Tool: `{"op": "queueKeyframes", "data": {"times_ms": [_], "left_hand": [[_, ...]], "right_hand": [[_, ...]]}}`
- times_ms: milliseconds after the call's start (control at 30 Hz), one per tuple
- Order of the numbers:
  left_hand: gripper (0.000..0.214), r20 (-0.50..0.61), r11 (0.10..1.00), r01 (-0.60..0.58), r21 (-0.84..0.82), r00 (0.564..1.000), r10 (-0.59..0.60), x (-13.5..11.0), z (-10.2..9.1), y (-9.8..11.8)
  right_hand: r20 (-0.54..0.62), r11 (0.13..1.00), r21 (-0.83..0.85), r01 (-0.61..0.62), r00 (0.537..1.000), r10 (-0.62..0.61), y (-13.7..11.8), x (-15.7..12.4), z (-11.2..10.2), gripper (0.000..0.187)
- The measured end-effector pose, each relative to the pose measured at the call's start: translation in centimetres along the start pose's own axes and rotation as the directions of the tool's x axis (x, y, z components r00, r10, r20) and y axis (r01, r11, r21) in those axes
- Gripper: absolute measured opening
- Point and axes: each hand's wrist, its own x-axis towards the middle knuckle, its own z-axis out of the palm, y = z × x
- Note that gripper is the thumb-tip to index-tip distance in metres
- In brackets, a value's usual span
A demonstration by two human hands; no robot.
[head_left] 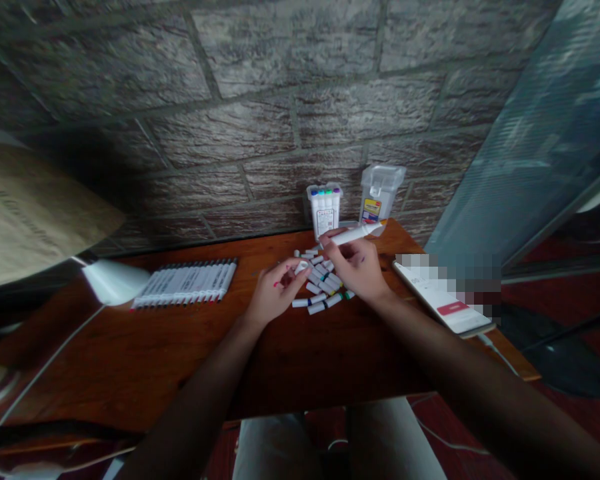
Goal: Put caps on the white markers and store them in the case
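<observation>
In my right hand (363, 267) is a white marker (353, 235), tilted, with its orange-yellow tip end pointing up and right. My left hand (275, 290), which has red marks on its skin, pinches a small white marker cap (301, 267) between thumb and fingertips. The two hands are apart, a short way above the table. Beneath and between them lies a loose pile of white marker caps (320, 305), some with blue, green or yellow bands. Part of the pile is hidden behind my hands.
A row of white markers (185, 283) lies at the left. Behind my hands stand a clear case holding markers (326, 213) and an empty-looking clear plastic case (381, 187). A tablet (445, 297) rests on the wooden table (330, 360) at the right. A lamp (115, 280) stands left.
</observation>
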Motion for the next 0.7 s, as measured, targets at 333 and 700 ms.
{"op": "queueKeyframes", "data": {"times_ms": [333, 700], "left_hand": [[0.017, 0.024, 0.999, -0.030, 0.015, 0.999, 0.029, 0.0, 0.0, 0.0], [0.021, 0.053, 1.000, 0.026, -0.012, 0.998, -0.026, -0.2, 0.2, 0.3]], "right_hand": [[0.171, 0.996, 0.000, 0.091, 0.981, -0.090, -0.2, -0.5, 0.3, 0.016], [-0.004, 1.000, -0.006, -0.014, 1.000, 0.014, 0.5, 0.7, -0.6, 0.032]]}}
